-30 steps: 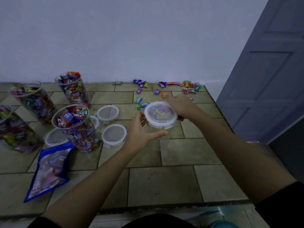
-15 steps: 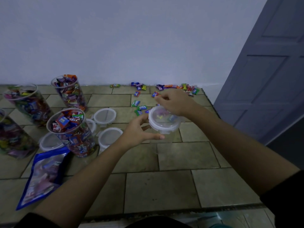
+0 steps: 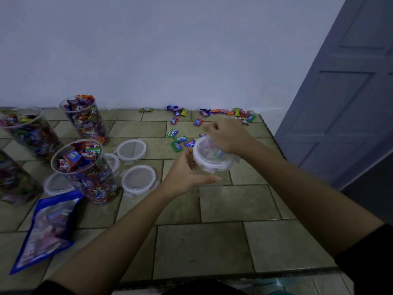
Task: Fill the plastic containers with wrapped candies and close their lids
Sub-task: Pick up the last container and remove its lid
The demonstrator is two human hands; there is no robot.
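Plastic container (image 3: 211,176) gripped by left hand (image 3: 183,173); right hand (image 3: 228,135) atop lid (image 3: 212,161)

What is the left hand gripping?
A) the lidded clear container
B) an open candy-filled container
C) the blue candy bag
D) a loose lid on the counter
A: the left hand wraps its fingers and thumb round the clear container just below its lid.

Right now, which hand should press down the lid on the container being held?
Right: the right hand curls over the lid at its far edge, while the left hand grips the container by its side.
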